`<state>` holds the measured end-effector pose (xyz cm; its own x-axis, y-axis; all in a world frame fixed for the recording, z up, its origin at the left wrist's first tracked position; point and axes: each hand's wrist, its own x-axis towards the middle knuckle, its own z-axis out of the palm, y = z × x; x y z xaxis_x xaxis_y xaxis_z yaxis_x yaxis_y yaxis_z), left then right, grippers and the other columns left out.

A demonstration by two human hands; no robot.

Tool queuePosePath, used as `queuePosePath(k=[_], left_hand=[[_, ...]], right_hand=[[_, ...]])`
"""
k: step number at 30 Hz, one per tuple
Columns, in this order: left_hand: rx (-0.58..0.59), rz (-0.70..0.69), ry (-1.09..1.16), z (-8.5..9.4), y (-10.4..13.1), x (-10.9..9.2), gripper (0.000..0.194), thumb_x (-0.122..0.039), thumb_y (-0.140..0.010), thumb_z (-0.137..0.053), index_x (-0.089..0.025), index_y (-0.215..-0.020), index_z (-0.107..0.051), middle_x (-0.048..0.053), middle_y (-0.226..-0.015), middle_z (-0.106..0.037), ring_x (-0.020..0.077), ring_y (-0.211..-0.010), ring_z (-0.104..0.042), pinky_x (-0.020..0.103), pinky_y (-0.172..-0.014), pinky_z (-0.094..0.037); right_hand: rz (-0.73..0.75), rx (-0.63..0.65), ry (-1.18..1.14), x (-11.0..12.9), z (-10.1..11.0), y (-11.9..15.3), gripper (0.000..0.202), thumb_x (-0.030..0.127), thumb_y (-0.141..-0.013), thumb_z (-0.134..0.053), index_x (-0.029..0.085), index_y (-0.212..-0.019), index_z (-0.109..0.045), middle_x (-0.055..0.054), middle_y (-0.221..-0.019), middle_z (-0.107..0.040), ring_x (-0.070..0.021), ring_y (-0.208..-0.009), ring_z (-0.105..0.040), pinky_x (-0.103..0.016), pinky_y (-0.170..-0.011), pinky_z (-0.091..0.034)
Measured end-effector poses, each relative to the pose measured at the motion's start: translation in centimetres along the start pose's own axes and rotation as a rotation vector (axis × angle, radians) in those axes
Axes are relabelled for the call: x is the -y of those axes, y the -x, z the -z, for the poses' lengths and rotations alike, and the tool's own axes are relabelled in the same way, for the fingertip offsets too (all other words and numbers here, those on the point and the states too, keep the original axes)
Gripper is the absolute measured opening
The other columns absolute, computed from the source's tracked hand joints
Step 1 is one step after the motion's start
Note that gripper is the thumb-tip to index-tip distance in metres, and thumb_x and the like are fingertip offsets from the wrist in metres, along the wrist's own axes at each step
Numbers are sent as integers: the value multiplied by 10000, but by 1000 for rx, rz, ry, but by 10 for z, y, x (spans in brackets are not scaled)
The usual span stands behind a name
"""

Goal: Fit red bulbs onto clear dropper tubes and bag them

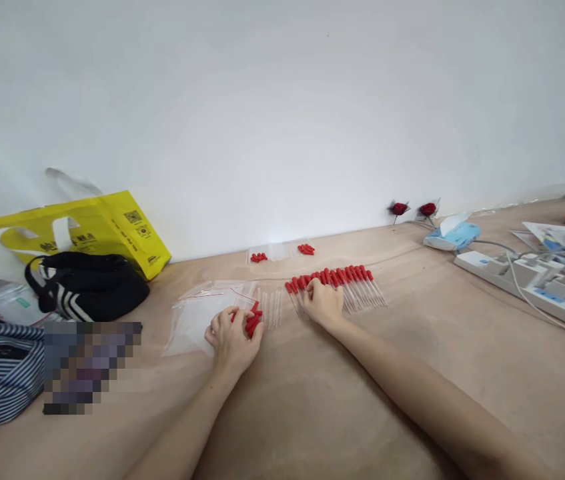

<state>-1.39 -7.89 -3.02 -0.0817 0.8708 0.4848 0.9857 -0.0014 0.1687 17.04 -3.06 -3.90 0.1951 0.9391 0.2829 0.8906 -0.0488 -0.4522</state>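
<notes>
Our arms (392,371) extend, left fingers (223,322) half-curled over red caps (253,324), right fingers (313,291) bunched, both holds unclear, where nudging could roll adjacent tubes (355,296).

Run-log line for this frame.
left hand: at loose red caps; right hand: at red-capped tubes; uncapped tubes: between hands; clear bags: by left hand

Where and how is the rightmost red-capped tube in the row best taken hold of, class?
Probably by its red cap, at the far end, pinched from above and the right. The cap looks thicker than the clear shaft, and the other capped tubes lie close on its left, with none on its right.
</notes>
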Motion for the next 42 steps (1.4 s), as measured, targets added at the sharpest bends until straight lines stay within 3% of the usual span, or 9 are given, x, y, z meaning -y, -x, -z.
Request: queuePosePath(k=[8,12,17,24,28,33,37,40,42], left_hand=[[30,46,-24,2,-4,5,140,-346,-714,-582,-225,-747,-642,57,-977,-555,253,-968,-454,386,-807,-288],[25,59,-15,1,-5,5,126,-335,-714,-576,-227,-723,-640,54,-955,-567,254,-960,-461,390,-800,-291],[3,34,-5,-1,-5,7,135,-334,-715,-561,-227,-706,-643,64,-946,-574,267,-945,-472,403,-773,-305],[37,52,19,-1,-5,4,128,-304,-718,-555,-233,-736,-660,65,-968,-575,269,-953,-473,405,-768,-312],[30,57,49,-1,-5,3,126,-306,-724,-559,-227,-742,-656,64,-966,-575,272,-953,-474,412,-780,-318],[-63,9,93,0,-3,5,116,-290,-750,-543,-212,-750,-629,63,-914,-586,269,-912,-488,408,-767,-336],[-141,-219,265,1,3,0,104,-231,-792,-486,-176,-796,-574,73,-883,-602,243,-898,-503,381,-791,-353],[4,-484,468,0,15,-13,100,-197,-817,-445,-182,-833,-542,47,-845,-616,194,-835,-541,340,-789,-379],[149,-600,541,-1,24,-24,107,-185,-817,-449,-191,-868,-543,28,-814,-623,178,-790,-556,326,-768,-397]], right_hand=[[108,-24,22,8,-1,4,196,304,-783,-431,192,-768,-592,-52,-827,-656,-198,-813,-558,-344,-744,-218],[155,91,63,31,-1,10,252,324,-776,-432,174,-724,-628,-87,-776,-664,-213,-786,-572,-372,-767,-223],[79,241,118,53,-5,6,231,287,-743,-468,140,-752,-646,-138,-810,-664,-227,-766,-600,-387,-786,-235],[60,309,133,62,-8,-5,195,198,-721,-487,135,-799,-654,-151,-820,-669,-233,-777,-616,-393,-791,-238],[93,316,134,61,0,1,183,157,-727,-479,129,-782,-651,-149,-809,-669,-234,-775,-611,-379,-765,-269],[218,266,97,29,22,18,225,220,-785,-437,84,-885,-587,-185,-924,-627,-244,-878,-558,-318,-703,-310],[393,183,-49,-26,36,34,207,152,-851,-305,109,-897,-502,-85,-745,-627,-177,-682,-546,-330,-725,-300],[564,85,-205,-66,40,41,203,160,-867,-299,141,-877,-501,-61,-784,-613,-156,-693,-531,-346,-777,-294],[622,29,-250,-83,41,44,233,155,-864,-314,152,-996,-506,-71,-828,-605,-158,-722,-528,-336,-767,-310]])
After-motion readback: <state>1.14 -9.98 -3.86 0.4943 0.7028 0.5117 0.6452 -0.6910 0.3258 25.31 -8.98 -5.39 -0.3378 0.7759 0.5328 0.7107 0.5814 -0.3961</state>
